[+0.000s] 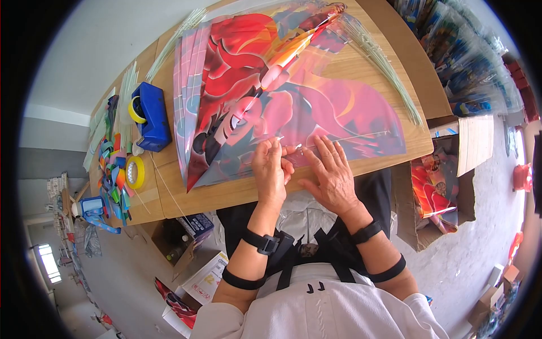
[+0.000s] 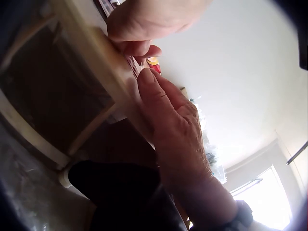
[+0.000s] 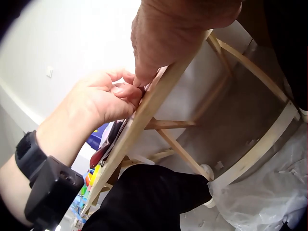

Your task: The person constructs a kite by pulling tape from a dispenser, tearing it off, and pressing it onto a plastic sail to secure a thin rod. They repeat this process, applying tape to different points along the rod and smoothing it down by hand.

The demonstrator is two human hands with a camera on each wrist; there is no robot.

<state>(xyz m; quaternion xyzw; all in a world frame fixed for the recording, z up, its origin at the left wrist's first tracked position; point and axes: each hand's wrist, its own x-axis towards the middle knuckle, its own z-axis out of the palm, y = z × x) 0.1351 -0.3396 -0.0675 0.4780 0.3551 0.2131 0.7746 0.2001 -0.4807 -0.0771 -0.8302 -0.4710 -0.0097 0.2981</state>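
Note:
Printed red and grey kite-like sheets (image 1: 361, 107) lie stacked on the wooden table. At their near edge, the left hand (image 1: 271, 169) has its fingers curled, with a small white piece (image 1: 281, 138) at the thumb and fingertips. Close beside it the right hand (image 1: 332, 175) rests with fairly straight fingers on the sheet. A thin pale rod (image 1: 367, 135) runs rightward over the print from that hand. Between the hands shows a small shiny white bit (image 1: 298, 147). Both wrist views show the left hand (image 2: 149, 19) and right hand (image 3: 178, 33) meeting at the table edge; their fingertips are partly hidden.
A blue tape dispenser (image 1: 155, 117), a yellow tape roll (image 1: 135, 172) and colourful strips (image 1: 113, 175) are at the table's left. Bundles of thin rods (image 1: 384, 65) lie at the far edges. A cardboard box (image 1: 406, 209) with printed pieces stands right of the table (image 1: 214, 204).

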